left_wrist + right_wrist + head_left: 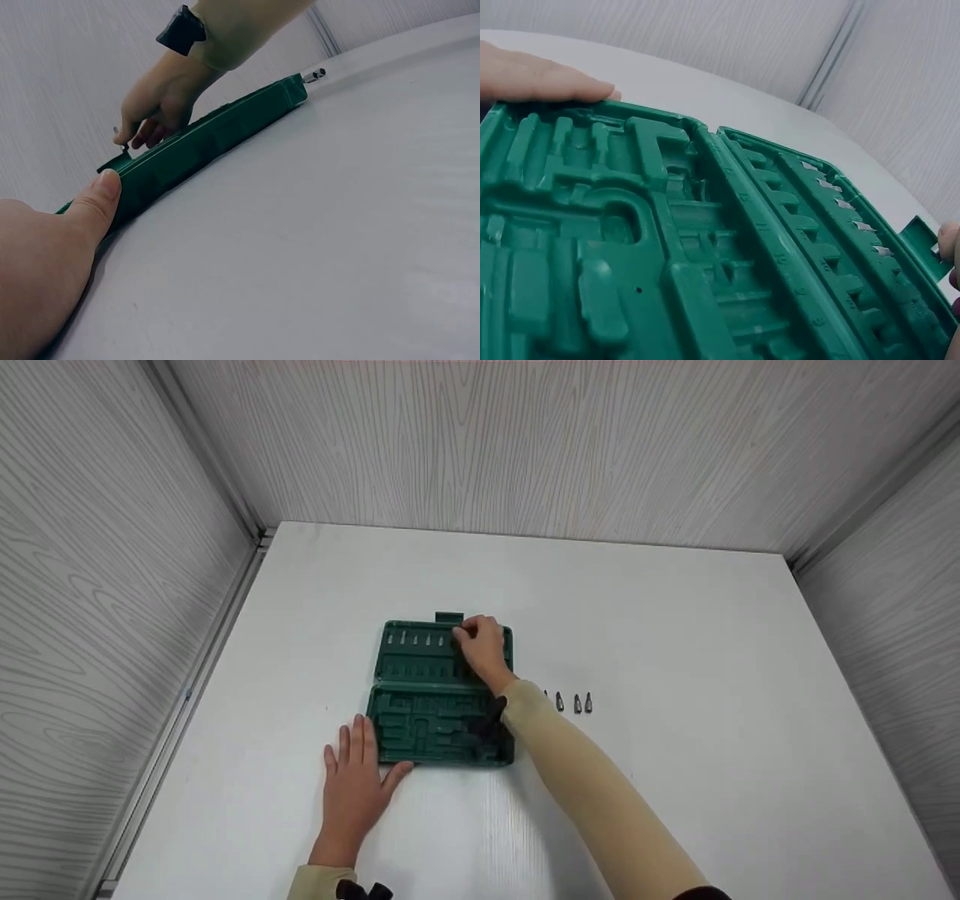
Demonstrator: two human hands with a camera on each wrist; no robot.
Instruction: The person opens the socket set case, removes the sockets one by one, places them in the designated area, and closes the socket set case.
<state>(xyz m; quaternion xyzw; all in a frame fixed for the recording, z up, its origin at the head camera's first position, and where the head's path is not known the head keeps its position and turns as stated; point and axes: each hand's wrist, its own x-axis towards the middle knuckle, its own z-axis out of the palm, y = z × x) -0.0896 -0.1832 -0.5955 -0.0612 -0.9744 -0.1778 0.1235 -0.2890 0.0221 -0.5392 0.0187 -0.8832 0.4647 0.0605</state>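
Observation:
A green plastic bit case lies open on the table, its two moulded halves spread flat. My left hand rests beside its near left corner with fingers straight, and the thumb touches the case's near edge in the left wrist view. Over the far half, my right hand pinches a small metal screwdriver bit between thumb and fingertip. Several silver bits sit in a row of slots in that half. Part of the row's right end is hidden by my right hand in the head view.
Several loose bits stand or lie on the white table right of the case, partly behind my right sleeve. A latch tab sticks out from the case's far edge. Pale wood-grain panels enclose the table's back and sides.

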